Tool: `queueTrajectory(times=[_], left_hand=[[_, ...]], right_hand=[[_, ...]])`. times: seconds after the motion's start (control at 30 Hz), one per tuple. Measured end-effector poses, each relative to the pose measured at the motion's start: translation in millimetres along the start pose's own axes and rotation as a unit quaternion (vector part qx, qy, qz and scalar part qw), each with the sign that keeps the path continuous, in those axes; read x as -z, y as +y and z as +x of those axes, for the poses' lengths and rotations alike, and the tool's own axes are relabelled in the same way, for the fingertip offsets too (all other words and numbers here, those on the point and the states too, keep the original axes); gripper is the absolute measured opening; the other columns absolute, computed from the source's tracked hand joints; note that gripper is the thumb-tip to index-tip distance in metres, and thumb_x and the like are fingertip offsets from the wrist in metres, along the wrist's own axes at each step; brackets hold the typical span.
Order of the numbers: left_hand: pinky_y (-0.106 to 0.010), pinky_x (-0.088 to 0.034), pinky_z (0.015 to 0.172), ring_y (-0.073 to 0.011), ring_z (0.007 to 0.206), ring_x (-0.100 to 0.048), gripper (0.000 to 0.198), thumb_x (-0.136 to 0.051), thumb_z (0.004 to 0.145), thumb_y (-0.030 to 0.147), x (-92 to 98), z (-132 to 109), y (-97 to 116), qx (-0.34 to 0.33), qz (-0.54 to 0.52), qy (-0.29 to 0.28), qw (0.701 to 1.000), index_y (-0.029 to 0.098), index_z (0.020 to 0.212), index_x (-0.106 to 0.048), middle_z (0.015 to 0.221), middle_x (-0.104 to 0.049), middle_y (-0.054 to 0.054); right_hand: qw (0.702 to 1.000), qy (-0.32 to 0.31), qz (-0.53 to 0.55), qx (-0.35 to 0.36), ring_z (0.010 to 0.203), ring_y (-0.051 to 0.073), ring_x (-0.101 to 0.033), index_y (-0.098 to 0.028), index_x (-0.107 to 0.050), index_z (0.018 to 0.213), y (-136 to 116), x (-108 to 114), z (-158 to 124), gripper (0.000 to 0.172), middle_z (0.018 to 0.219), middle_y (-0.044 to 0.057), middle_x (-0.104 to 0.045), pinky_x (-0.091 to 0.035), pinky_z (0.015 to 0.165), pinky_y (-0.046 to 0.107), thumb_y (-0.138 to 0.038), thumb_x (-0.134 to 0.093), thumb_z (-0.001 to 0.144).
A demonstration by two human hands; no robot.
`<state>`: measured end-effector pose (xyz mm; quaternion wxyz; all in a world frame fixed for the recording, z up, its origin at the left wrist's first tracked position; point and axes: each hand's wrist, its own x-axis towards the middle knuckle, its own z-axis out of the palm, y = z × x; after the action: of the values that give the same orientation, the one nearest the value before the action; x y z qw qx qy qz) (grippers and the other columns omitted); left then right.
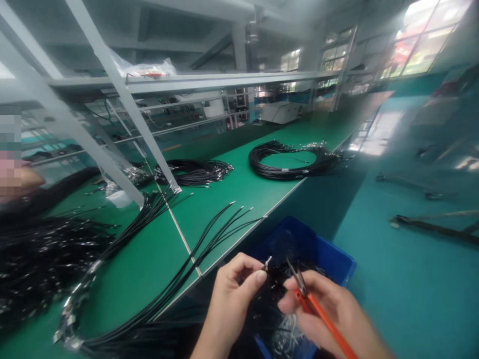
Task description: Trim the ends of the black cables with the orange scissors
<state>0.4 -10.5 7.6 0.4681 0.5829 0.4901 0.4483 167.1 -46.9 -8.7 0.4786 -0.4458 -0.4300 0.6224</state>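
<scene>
My left hand (237, 286) pinches a thin black cable (265, 268) between thumb and forefinger, its bare silvery tip poking up. Just to the right, my right hand (329, 304) is closed round the orange handles of a pair of pliers or cutters (301, 284), whose narrow metal jaws point up toward the cable end without touching it. A bundle of black cables (149, 309) curves along the near side of the green bench, its free ends fanned out left of my left hand. Below both hands sits a blue bin (337, 259) with dark and pale scraps inside.
On the green bench (224, 192) lie coiled black cables (284, 172) and another cable coil (198, 172). A dense heap of cables (56, 259) covers the left side. White shelf posts (138, 104) rise from the bench. A person's hand (30, 179) shows at far left.
</scene>
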Motion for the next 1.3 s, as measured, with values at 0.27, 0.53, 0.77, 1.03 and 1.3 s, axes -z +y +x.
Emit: queueTrajectory(times=[0.27, 0.53, 0.77, 1.03, 1.3], left_hand=[[-0.018, -0.035, 0.059, -0.0098, 0.063, -0.045, 0.008, -0.066, 0.076, 0.024, 3.7, 0, 0, 0.009, -0.104, -0.042, 0.994, 0.017, 0.072, -0.064, 0.065, -0.053, 0.003], [-0.022, -0.037, 0.063, -0.0125, 0.067, -0.048, 0.009, -0.067, 0.075, 0.024, 1.2, 0, 2, -0.013, -0.091, -0.058, 0.994, 0.017, 0.071, -0.064, 0.07, -0.054, 0.001], [-0.025, -0.038, 0.067, -0.0147, 0.072, -0.05, 0.009, -0.065, 0.078, 0.024, 2.2, 0, 0, -0.027, -0.067, -0.066, 0.995, 0.018, 0.072, -0.063, 0.074, -0.054, 0.0], [-0.026, -0.038, 0.068, -0.0154, 0.072, -0.05, 0.009, -0.064, 0.079, 0.024, 3.6, -1, -3, -0.044, -0.041, -0.07, 0.996, 0.019, 0.073, -0.062, 0.075, -0.054, 0.0], [-0.024, -0.037, 0.064, -0.0137, 0.069, -0.048, 0.007, -0.064, 0.078, 0.025, 3.3, 2, -4, -0.043, -0.038, -0.06, 0.997, 0.018, 0.074, -0.065, 0.073, -0.053, 0.001]], right_hand=[[0.976, -0.153, 0.055, -0.143, 0.043, 0.005, -0.038, -0.014, -0.057, 0.089, -14, 7, -3, 0.038, 0.07, 0.007, -0.069, -0.023, 0.043, 0.02, -0.039, -0.068, 0.062], [0.974, -0.151, -0.009, -0.17, 0.054, 0.01, -0.045, -0.015, -0.053, 0.097, -23, 10, -1, 0.03, 0.079, 0.006, -0.069, -0.029, 0.048, 0.023, -0.025, -0.056, 0.069], [0.971, -0.163, 0.03, -0.17, 0.049, 0.009, -0.043, -0.014, -0.055, 0.094, -25, 9, 1, 0.027, 0.067, 0.002, -0.066, -0.031, 0.051, 0.023, -0.022, -0.057, 0.069], [0.968, -0.166, 0.075, -0.174, 0.04, 0.004, -0.039, -0.013, -0.054, 0.096, -15, 10, 0, 0.028, 0.063, 0.003, -0.066, -0.026, 0.041, 0.017, -0.029, -0.061, 0.074], [0.969, -0.193, -0.037, -0.151, 0.039, 0.005, -0.047, -0.016, -0.055, 0.078, -6, 11, 14, 0.02, 0.052, -0.004, -0.057, -0.029, 0.037, 0.014, -0.02, -0.067, 0.064]])
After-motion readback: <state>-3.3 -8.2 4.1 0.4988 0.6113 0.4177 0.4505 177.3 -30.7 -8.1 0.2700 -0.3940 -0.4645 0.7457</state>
